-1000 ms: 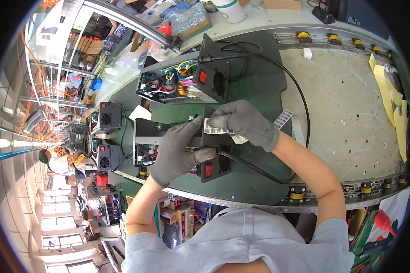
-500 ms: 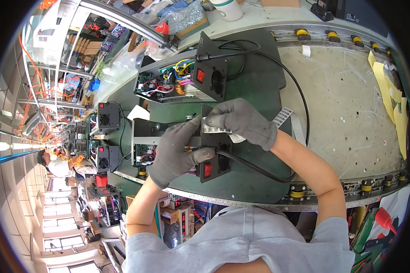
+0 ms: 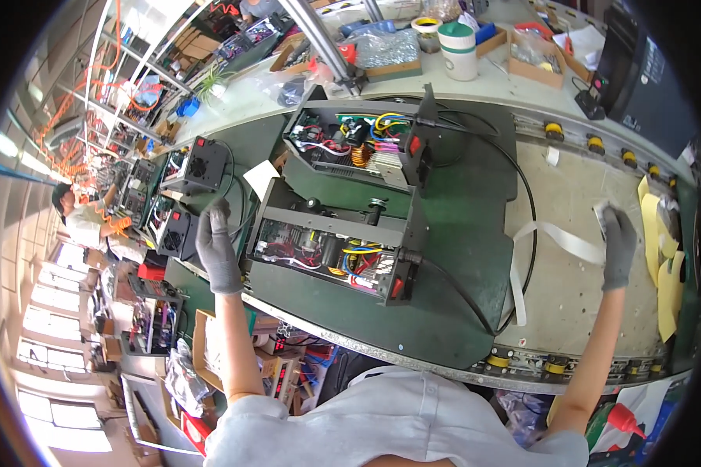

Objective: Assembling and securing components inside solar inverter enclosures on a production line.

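Observation:
My right hand [image 3: 619,247], in a grey glove, is out at the right with its fingers closed on one end of a white label strip [image 3: 572,240]. The strip trails left and folds down onto the bench surface. At the left, beside the near open-topped electronic unit [image 3: 327,243], my gloved left hand [image 3: 219,251] is raised with its fingers drawn together; what they hold, if anything, I cannot make out. Neither hand touches the unit. Coloured wires and a circuit board show inside it, and a black power cable [image 3: 453,289] is plugged into its right end panel.
A second open unit [image 3: 354,144] stands behind, with its own cable. Two more units [image 3: 195,165] are at the left. Roller tracks [image 3: 554,364] edge the bench; yellow paper strips [image 3: 653,257] lie far right. A lidded cup [image 3: 458,53] stands at the back. Another person [image 3: 86,214] is far left.
My hands have left the near unit's end panel and spread apart, left hand to the left, right hand to the right with the label strip. The view has turned slightly.

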Available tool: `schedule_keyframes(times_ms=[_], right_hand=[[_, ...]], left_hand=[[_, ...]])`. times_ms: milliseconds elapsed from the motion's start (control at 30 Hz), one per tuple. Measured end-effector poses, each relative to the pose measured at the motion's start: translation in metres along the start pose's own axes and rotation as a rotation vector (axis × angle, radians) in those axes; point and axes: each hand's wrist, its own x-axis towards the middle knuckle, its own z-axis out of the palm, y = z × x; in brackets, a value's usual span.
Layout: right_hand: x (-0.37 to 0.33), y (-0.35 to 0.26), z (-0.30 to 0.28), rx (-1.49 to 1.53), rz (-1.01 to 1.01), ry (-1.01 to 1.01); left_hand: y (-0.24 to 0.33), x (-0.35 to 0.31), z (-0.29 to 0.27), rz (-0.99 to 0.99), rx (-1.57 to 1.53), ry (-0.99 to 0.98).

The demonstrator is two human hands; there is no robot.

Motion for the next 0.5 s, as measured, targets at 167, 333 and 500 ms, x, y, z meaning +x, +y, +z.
schedule_keyframes(times_ms=[167,333,500], right_hand=[[-0.047,0.120,-0.025,-0.669,-0.042,-0.246],[-0.110,0.042,-0.022,-0.618,0.201,-0.426],[-0.143,0.015,-0.038,-0.786,-0.326,0.112]], left_hand=[[-0.122,-0.049,-0.025,-0.260,-0.094,-0.165],[-0.141,-0.066,0.005,-0.201,-0.236,-0.091],[-0.129,-0.068,0.030,-0.524,-0.440,-0.195]])
